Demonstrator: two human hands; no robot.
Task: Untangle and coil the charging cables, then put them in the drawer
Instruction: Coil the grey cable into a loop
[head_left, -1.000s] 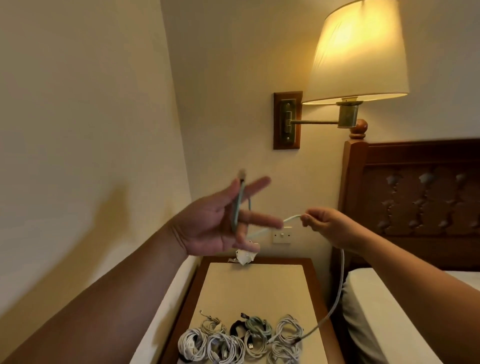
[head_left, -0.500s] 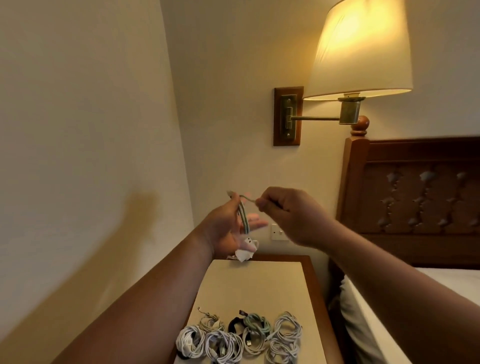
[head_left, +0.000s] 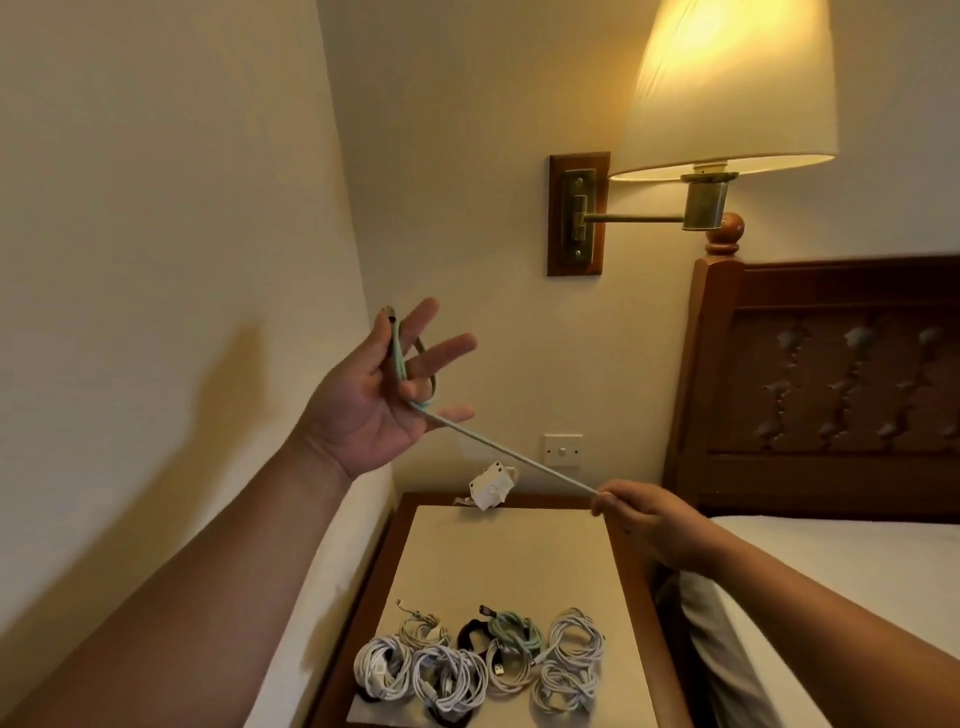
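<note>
My left hand is raised over the nightstand with its fingers spread. A pale green charging cable is looped round those fingers. Its plug end sticks up beside the thumb, which pins it there. From the loop the cable runs taut down to the right, where my right hand pinches it between thumb and fingertips. Several coiled cables, mostly white, with one green coil among them, lie in rows at the near end of the nightstand top. No drawer is in view.
A white adapter sits at the nightstand's far edge below a wall switch. A lit wall lamp hangs above on the right. The bed's wooden headboard and mattress are on the right. A plain wall stands close on the left.
My right hand has moved from beside the left hand's fingers down and to the right, drawing the cable taut. The left hand now has a loop of cable round its spread fingers.
</note>
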